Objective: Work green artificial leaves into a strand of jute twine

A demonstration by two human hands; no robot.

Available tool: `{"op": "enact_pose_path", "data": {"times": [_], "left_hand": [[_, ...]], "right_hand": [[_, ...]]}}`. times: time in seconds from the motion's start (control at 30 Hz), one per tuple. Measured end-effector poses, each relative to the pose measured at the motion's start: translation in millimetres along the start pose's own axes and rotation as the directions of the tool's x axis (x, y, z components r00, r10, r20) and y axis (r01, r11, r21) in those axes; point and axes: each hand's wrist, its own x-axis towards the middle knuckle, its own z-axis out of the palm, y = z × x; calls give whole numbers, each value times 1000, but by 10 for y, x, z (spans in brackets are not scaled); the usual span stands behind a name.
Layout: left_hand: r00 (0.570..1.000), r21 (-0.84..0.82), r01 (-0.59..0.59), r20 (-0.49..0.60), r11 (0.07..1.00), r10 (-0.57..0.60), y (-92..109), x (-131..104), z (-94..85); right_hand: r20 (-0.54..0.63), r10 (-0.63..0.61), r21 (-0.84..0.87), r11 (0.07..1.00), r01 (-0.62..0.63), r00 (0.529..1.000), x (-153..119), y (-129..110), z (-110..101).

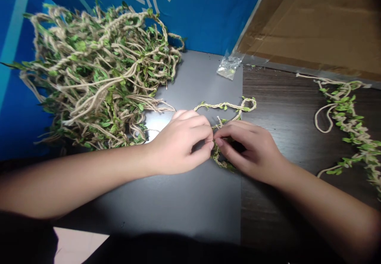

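My left hand [186, 141] is closed in a pinch over the grey mat, its fingertips on a leafy braided cord [220, 105]. Facing it, almost touching, my right hand [251, 149] pinches at the same cord. The cord loops out behind both hands and bends round at its far right end, and a short part of it hangs below the fingertips. What lies exactly between the fingertips is too small to make out.
A large heap of beige cords with green leaves [104, 69] fills the back left. More leafy cord [354, 125] lies at the right on the dark wood table [276, 97]. Behind stand a blue panel [205, 14] and a cardboard box [315, 22]. A small clear bag [229, 66] lies near them.
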Motion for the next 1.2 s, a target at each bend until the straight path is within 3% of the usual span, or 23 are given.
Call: {"op": "enact_pose_path", "data": {"times": [1.2], "left_hand": [[1000, 47, -16, 0, 999, 16, -11, -8, 12]], "right_hand": [[21, 3, -18, 1000, -2, 1000, 3, -12, -6]]}}
